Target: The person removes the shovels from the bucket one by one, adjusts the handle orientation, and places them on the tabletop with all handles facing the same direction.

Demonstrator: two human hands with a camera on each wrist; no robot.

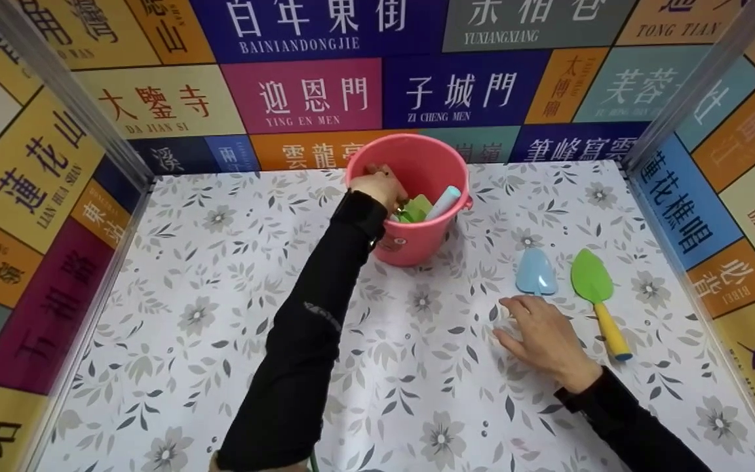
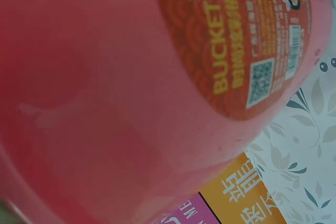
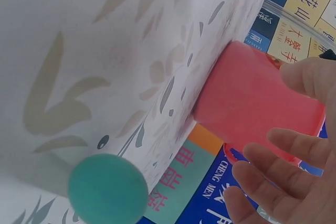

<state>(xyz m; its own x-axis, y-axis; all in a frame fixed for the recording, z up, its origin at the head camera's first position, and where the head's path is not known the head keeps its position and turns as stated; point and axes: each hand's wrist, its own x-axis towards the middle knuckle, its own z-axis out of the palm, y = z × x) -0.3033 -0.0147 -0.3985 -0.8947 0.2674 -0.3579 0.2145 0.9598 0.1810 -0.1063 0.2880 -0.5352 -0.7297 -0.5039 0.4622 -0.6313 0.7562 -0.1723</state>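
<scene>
A pink bucket (image 1: 417, 242) stands at the back middle of the table. My left hand (image 1: 383, 189) reaches over its near left rim, and its fingertips are hidden inside beside green pieces (image 1: 415, 208). Only the bucket's labelled side fills the left wrist view. Leaning on the inner right wall is a pale blue rod-like piece (image 1: 444, 202). My right hand (image 1: 541, 337) hovers over the table with fingers spread, just below a light blue shovel blade (image 1: 536, 272). A rounded teal end (image 3: 107, 190) shows in the right wrist view.
Right of my right hand lies a toy trowel (image 1: 592, 278) with a green blade and yellow handle. The table (image 1: 187, 367) has a floral cover. Upright panels (image 1: 312, 98) printed with place names enclose the back and both sides.
</scene>
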